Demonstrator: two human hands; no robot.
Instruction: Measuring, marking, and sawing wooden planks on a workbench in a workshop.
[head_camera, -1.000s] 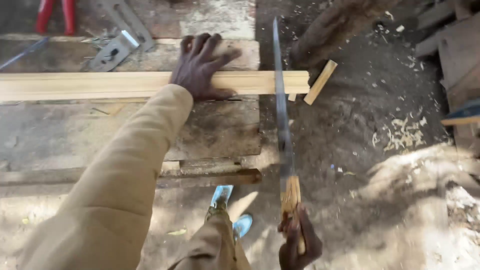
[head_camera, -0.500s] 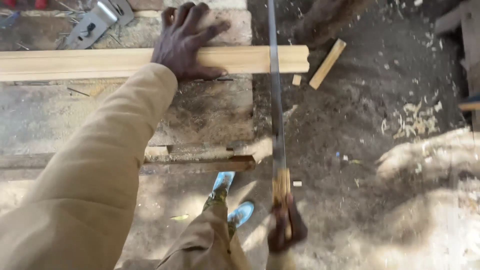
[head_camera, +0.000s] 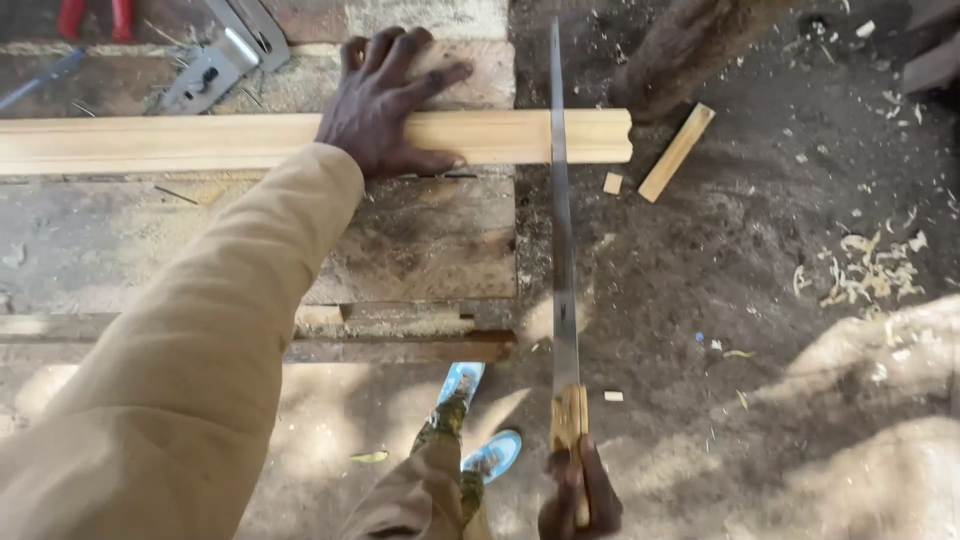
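Workbench (head_camera: 420, 250) — one plank (head_camera: 200, 140), one saw (head_camera: 560, 220), perhaps two offcuts (head_camera: 677, 152).

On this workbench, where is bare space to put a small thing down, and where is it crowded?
The bench top is bare between the long wooden strip and its near edge, right of the tan sleeve. Behind the strip it is crowded: a metal tool and red handles lie there. The left hand presses the strip; the saw crosses its right end.

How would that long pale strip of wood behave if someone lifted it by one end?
The wood strip looks straight and stiff, so it would probably stay rigid, sagging little. Its flat faces suggest it would slide rather than roll. Being long and thin, it likely feels light but awkward to balance; the left hand presses it onto the bench beside the saw.
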